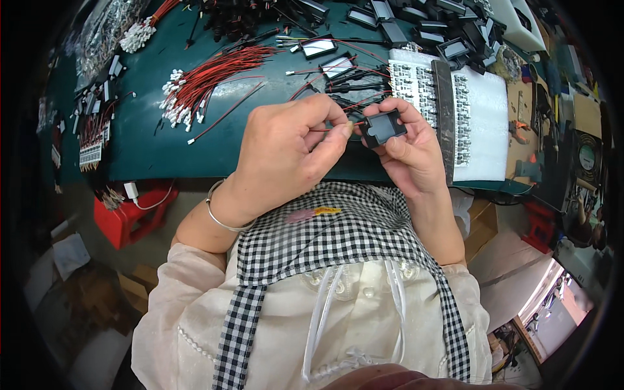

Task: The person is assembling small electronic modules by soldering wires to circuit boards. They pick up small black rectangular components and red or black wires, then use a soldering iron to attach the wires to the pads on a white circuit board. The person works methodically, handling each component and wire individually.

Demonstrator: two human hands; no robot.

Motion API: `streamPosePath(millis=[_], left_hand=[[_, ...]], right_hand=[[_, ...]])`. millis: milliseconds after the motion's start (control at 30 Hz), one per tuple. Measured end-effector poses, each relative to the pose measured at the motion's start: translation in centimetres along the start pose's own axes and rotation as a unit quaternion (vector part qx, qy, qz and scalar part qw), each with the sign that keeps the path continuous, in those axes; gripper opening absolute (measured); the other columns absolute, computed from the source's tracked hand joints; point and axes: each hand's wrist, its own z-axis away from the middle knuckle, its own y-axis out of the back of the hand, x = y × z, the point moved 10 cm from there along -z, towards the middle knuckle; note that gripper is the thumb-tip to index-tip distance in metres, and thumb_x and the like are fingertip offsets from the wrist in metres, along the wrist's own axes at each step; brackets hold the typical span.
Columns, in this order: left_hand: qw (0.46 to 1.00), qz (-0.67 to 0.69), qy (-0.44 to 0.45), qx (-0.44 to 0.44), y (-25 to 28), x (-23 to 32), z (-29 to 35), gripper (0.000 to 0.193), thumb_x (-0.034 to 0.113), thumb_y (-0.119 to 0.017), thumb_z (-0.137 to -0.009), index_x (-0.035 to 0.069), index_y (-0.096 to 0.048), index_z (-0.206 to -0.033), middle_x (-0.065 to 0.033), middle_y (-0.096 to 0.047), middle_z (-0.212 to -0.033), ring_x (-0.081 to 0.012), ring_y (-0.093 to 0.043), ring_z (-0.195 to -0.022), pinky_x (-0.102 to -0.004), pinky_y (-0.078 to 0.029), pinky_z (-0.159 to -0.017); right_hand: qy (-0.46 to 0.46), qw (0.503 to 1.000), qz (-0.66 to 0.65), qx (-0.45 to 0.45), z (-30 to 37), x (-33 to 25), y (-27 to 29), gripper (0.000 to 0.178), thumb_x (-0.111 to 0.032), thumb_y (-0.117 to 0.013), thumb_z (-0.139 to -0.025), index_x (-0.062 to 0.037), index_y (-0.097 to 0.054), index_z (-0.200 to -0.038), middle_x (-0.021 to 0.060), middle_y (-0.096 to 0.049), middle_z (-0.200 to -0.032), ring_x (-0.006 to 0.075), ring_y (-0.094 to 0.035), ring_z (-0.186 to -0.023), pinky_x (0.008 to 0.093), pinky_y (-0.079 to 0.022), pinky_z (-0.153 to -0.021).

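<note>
Just above the near edge of the green counter [149, 159], slightly right of the middle, a small black housing [392, 117] with a rectangular recess is held up between both hands. The right hand [419, 153] grasps it from the right, its grip closed on the rim with fingers at the far side and the thumb at the near side; the recess faces up and stays uncovered. The left hand [286, 143] has its grip pinched tight, thumb against forefinger, on a thin red wire [318, 130] just beside the housing's left side. A bit of red shows between those fingertips and the housing, but whether the wire is fixed to it I cannot tell. Most of the wire is hidden by the left fingers, and a yellowish spot at their tips is too small to make out. The right hand's other fingers are partly covered by the housing.

Farther left lies a bundle of red wires [227, 81] with white plugs on their near ends. Beyond the hands, black cables and framed rectangular pieces [318, 47] overlap, hard to separate. On the right, a dark bar [443, 117] lies across a white foam sheet [484, 123] bearing rows of small parts. The far heap of black casings [448, 39] is cut off by the upper edge.
</note>
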Motion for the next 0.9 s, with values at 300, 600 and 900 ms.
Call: streamPosePath(millis=[300, 600, 900], left_hand=[[1.000, -0.005, 0.003, 0.007, 0.0, 0.2, -0.2, 0.005, -0.002, -0.066, -0.081, -0.002, -0.062, -0.078, 0.0039, -0.051, -0.057, 0.0014, -0.037, -0.050, -0.0174, -0.027, -0.045], [0.999, -0.020, -0.031, 0.026, 0.1, 0.9, -0.1, 0.005, -0.002, -0.067, -0.080, -0.001, -0.063, -0.080, 0.0021, -0.049, -0.057, -0.0008, -0.035, -0.048, -0.0201, -0.026, -0.043], [0.979, 0.191, 0.076, -0.014, -1.9, -1.0, 0.3, 0.014, 0.000, -0.057, -0.086, -0.003, -0.059, -0.099, -0.0047, -0.054, -0.082, -0.0008, -0.044, -0.064, -0.0163, -0.036, -0.055]], right_hand=[[0.016, 0.999, 0.041, 0.011, -0.1, -1.0, 0.0, 0.053, 0.000, -0.078, -0.073, 0.0019, -0.053, -0.119, 0.0172, -0.062, -0.116, 0.0195, -0.064, -0.102, 0.0303, -0.053, -0.090], [0.031, 0.997, 0.069, 0.009, 0.0, -1.4, -0.2, 0.053, 0.001, -0.079, -0.072, 0.0027, -0.054, -0.118, 0.0171, -0.062, -0.115, 0.0183, -0.064, -0.101, 0.0292, -0.053, -0.089], [0.023, 0.994, 0.106, -0.010, 0.1, -1.4, -1.4, 0.048, 0.003, -0.077, -0.072, 0.0028, -0.057, -0.115, 0.0145, -0.063, -0.112, 0.0168, -0.062, -0.100, 0.0281, -0.054, -0.088]])
